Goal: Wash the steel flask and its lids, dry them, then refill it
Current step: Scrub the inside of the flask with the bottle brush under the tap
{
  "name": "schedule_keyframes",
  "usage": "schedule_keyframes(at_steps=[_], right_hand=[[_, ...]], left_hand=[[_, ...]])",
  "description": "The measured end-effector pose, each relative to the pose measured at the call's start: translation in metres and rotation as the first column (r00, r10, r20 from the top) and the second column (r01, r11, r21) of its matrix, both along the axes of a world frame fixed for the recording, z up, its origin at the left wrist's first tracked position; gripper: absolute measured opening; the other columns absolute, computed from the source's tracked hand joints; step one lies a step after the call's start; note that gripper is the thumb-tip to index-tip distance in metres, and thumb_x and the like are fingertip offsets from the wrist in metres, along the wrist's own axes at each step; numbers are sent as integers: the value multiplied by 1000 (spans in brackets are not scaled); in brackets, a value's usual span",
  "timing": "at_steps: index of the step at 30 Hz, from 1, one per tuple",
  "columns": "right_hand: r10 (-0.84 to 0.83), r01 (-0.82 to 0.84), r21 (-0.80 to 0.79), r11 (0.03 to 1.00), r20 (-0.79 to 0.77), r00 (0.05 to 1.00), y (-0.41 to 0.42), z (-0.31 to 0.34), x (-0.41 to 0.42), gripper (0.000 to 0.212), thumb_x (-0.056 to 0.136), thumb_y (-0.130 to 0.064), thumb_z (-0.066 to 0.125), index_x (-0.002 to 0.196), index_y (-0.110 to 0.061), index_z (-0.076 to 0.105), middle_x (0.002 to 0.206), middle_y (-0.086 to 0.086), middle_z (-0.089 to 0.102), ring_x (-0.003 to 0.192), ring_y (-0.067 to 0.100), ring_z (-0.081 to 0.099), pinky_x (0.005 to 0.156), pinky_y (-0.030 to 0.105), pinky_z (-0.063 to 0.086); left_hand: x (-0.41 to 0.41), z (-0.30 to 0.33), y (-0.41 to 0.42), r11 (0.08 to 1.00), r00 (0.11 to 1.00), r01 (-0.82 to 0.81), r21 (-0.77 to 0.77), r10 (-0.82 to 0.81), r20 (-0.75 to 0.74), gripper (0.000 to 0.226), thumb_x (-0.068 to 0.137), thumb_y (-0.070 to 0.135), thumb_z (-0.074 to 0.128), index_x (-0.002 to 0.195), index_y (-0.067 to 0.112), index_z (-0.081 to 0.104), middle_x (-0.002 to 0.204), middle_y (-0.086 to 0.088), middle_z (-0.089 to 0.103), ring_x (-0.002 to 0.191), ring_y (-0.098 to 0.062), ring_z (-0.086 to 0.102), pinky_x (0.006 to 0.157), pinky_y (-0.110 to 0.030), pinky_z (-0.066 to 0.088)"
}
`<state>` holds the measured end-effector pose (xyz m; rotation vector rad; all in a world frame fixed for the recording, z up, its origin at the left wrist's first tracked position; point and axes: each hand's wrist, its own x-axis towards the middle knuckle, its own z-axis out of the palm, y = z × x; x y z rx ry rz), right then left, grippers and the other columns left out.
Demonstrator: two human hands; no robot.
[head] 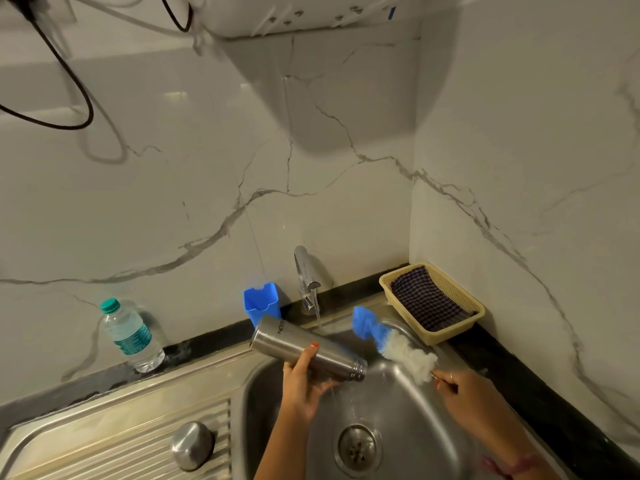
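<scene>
The sink (398,403) is set into the surface (519,386) at a corner of two walls, with the drainboard (104,441) to its left. A lid (192,445) rests on the drainboard. The tap (306,278) stands behind the sink, a holder (261,303) just to its left against the back wall. A water bottle (131,336) stands farther left on the surface. A basket (431,303) with a cloth (426,299) in it sits in the right corner. Over the basin, the left hand (301,382) holds the flask (308,348) tilted, mouth to the right; the right hand (467,393) holds a brush (391,341) just right of that mouth.
</scene>
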<state>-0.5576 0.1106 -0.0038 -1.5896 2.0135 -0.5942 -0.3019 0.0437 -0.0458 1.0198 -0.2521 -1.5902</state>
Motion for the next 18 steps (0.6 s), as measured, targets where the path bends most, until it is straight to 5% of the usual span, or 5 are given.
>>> schedule_keyframes(at_steps=[5, 8, 18], right_hand=[[-79, 79, 14, 997, 50, 996, 3, -5, -14, 28, 97, -27, 50, 120, -18, 64, 90, -3, 66, 63, 2, 54, 52, 13, 37], [-93, 92, 16, 996, 70, 993, 1, -8, -18, 31, 97, -27, 51, 124, -19, 61, 102, -3, 68, 58, -1, 47, 48, 9, 34], [-79, 79, 3, 997, 116, 990, -8, -19, -22, 30, 95, -25, 55, 124, -20, 62, 100, -6, 68, 56, -2, 46, 51, 7, 34]], left_hand=[[-13, -6, -12, 998, 996, 65, 12, -66, 55, 73, 72, 11, 77, 134, 18, 41, 128, -21, 58, 114, -44, 60, 87, -72, 49], [-17, -9, -21, 997, 994, 71, 19, -72, 79, 73, 71, 12, 78, 134, 19, 40, 125, -19, 60, 110, -41, 61, 86, -69, 51], [-19, -28, -34, 985, 900, 164, 53, -171, 401, 73, 72, 14, 85, 132, 19, 44, 120, -13, 63, 103, -33, 65, 78, -63, 57]])
